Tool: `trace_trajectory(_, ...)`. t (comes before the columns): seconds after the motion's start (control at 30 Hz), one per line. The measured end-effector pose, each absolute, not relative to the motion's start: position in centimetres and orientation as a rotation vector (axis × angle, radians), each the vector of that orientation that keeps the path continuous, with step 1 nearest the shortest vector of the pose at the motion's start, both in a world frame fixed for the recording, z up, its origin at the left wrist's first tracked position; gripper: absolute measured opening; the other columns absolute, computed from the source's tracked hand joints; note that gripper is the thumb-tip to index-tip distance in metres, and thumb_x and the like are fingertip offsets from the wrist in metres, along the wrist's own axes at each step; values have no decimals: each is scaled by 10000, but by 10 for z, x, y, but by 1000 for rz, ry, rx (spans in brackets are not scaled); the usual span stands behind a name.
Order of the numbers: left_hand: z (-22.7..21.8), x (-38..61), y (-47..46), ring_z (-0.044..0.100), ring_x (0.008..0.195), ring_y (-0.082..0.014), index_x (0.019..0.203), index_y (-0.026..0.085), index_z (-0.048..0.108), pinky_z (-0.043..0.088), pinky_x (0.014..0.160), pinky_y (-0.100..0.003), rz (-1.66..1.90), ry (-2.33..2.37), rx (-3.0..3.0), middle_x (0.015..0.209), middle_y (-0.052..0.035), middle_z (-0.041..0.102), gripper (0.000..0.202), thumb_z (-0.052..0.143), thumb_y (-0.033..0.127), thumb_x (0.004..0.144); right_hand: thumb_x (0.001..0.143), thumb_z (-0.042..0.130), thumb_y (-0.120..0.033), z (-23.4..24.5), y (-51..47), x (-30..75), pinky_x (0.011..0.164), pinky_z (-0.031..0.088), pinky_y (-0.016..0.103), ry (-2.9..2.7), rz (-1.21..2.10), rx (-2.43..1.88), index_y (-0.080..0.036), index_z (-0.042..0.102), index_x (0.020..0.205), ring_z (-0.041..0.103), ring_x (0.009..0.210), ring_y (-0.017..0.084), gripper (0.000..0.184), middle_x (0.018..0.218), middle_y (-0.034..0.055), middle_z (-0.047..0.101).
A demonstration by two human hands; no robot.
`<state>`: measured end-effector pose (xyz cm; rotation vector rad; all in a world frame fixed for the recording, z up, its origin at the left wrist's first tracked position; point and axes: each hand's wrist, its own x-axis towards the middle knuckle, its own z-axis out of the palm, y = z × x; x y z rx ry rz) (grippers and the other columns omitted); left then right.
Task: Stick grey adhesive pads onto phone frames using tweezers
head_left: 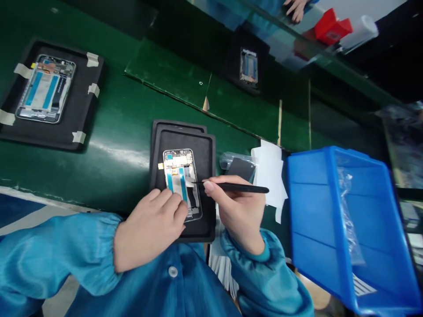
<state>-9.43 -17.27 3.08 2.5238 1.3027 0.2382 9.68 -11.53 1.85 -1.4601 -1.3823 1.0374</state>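
A phone frame (180, 174) with blue strips lies in a black tray (205, 154) in front of me. My left hand (152, 226) rests on the frame's near end, fingers curled and pressing it down. My right hand (236, 209) pinches black tweezers (238, 188) whose tip touches a small white piece on the frame's middle. Both sleeves are blue.
A second phone frame (44, 88) sits in a taped black tray (82, 114) at the far left. A third tray with a frame (248, 66) lies further back. A blue bin (346, 229) stands at the right, white sheets (269, 171) beside it. Another person's hand (295, 9) shows at the top.
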Motion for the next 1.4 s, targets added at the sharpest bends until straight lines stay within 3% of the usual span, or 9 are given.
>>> trace_trajectory(0.07, 31, -93, -177, 548, 801, -245, 925, 157, 630, 455, 648, -399, 211, 1278, 2578, 912, -87, 618, 110, 544, 225, 920, 738, 841, -261, 22, -108, 88, 557, 622, 269, -1428, 1048, -1479, -233, 761, 786, 725, 632, 171, 97, 749, 13, 767)
trace_trajectory(0.2, 32, -101, -178, 532, 767, -232, 910, 164, 639, 444, 649, -399, 190, 1244, 2623, 895, -77, 619, 115, 524, 153, 902, 745, 823, -229, 25, -99, 73, 574, 631, 261, -1487, 1077, -1473, -224, 748, 762, 731, 647, 172, 77, 743, 11, 768)
trace_trajectory(0.4, 29, -116, -168, 561, 838, -237, 1078, 138, 644, 467, 704, -399, 504, 1291, 2487, 987, -91, 653, 214, 560, 275, 936, 750, 827, -240, 21, -97, 69, 544, 621, 247, -1482, 1057, -1515, -211, 756, 782, 725, 622, 165, 82, 737, 15, 772)
trace_trajectory(0.57, 14, -130, -155, 565, 834, -230, 1126, 112, 645, 487, 742, -390, 778, 1562, 2364, 980, -101, 655, 259, 646, 216, 889, 764, 819, -252, 22, -99, 67, 553, 627, 246, -1512, 1047, -1545, -205, 761, 790, 729, 615, 163, 79, 735, 14, 774)
trace_trajectory(1.4, 4, -132, -148, 537, 818, -223, 1154, 109, 659, 472, 718, -376, 732, 1578, 2401, 976, -104, 628, 295, 653, 240, 890, 784, 805, -222, 21, -98, 66, 571, 611, 187, -1618, 972, -1525, -219, 761, 816, 729, 622, 124, 55, 758, -15, 784)
